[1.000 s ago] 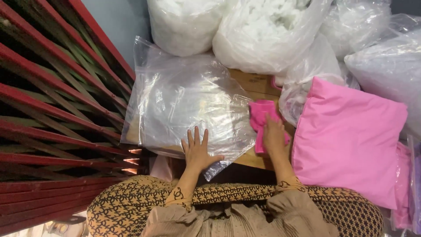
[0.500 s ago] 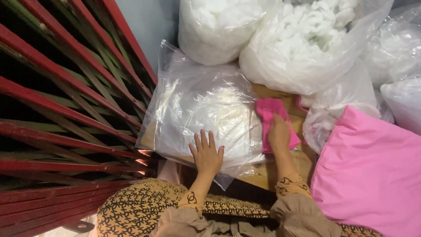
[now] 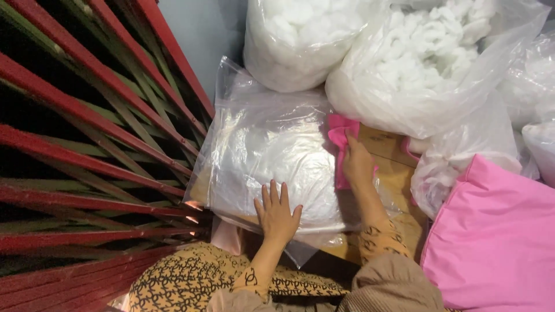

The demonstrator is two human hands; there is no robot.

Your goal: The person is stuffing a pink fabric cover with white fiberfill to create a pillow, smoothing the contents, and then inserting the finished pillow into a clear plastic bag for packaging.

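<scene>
The left hand (image 3: 277, 215) is being laid flat on the near edge of a big clear plastic bag (image 3: 272, 156), with its fingers (image 3: 270, 193) spread apart and nothing being gripped. The bag is lying on a wooden bench (image 3: 393, 173) and white stuffing is being seen through it. The right hand (image 3: 357, 164) is being pressed down on a small pink cloth (image 3: 338, 136), which is lying just beside the right edge of the clear bag and is touching it. The fingers of the right hand are being held close together on the cloth, but it cannot be told if the cloth is being pinched or only pushed. Part of the cloth is being hidden under the hand. Behind the clear bag, two large plastic sacks of white fluff (image 3: 422, 63) are being leaned against each other at the far side of the bench. To the right, a big pink cushion (image 3: 497, 242) is being seen near the right arm, with another crumpled clear bag (image 3: 457, 162) being squeezed between it and the sacks. On the left side, red metal bars (image 3: 87, 133) are being seen crossing each other, well apart from both hands. At the bottom, brown patterned clothing (image 3: 185, 277) is being worn by the person, and the sleeves are being seen at both wrists
</scene>
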